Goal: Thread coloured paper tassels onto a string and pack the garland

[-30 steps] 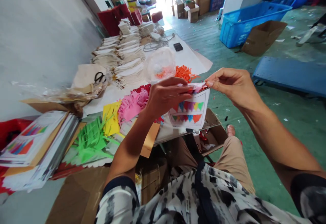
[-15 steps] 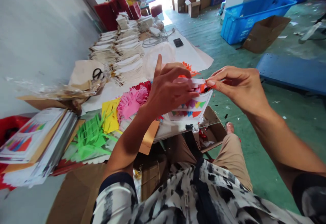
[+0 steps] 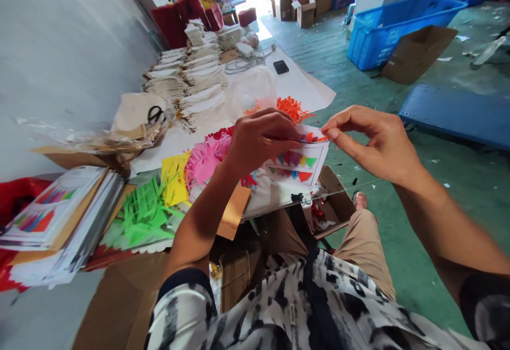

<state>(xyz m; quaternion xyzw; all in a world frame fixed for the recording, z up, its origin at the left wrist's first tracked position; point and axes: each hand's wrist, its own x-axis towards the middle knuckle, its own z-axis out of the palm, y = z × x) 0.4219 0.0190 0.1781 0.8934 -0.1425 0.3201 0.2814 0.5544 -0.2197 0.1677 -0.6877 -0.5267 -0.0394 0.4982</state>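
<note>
Between my hands, over the table's front edge, is a white card packet (image 3: 314,167) printed with rows of coloured pennants. My left hand (image 3: 266,138) is closed on its upper left part, fingers curled over the top. My right hand (image 3: 372,140) pinches its top right corner between thumb and forefinger. Beyond the packet lies orange fringed tissue paper (image 3: 292,108). To the left of my left hand lie pink fringed paper (image 3: 205,159), yellow fringed paper (image 3: 174,177) and green fringed paper (image 3: 141,214). My left hand hides part of the packet.
Stacks of white bundles (image 3: 203,84) cover the far table. A black phone (image 3: 281,67) and black-handled scissors (image 3: 155,113) lie there too. Printed cards (image 3: 56,206) are stacked at left. An open carton (image 3: 337,196) sits below the edge; a blue crate (image 3: 370,39) stands right.
My left hand's raised fingers have come down and curled over the packet's top. More of the printed front and the orange paper behind now show. My right hand keeps its pinch at the corner.
</note>
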